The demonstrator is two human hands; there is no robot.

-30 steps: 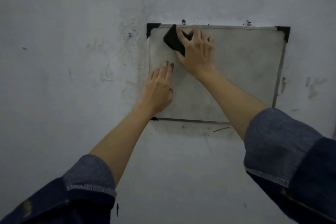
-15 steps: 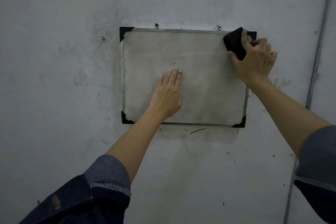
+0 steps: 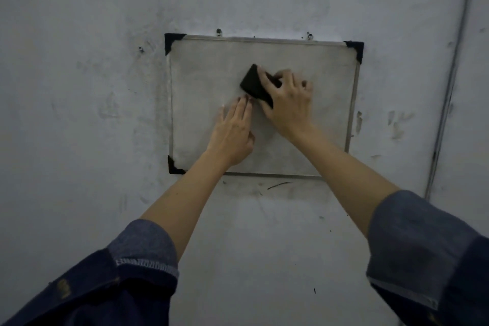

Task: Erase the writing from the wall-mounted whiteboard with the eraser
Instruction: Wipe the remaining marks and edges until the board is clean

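I see the right hand [image 3: 287, 103] gripping the black eraser [image 3: 255, 85] flat against the middle of the whiteboard [image 3: 317, 124] to wipe it, while the left hand [image 3: 232, 131], fingers straight, presses the board, probably steadying it.

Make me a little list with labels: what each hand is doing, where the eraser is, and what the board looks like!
right hand: right hand grips the black eraser
left hand: left hand rests flat on the whiteboard, fingers straight
eraser spot: pressed on the board's middle, just above the left fingertips
board: grey smudges, no clear writing visible
mount: hung on the wall
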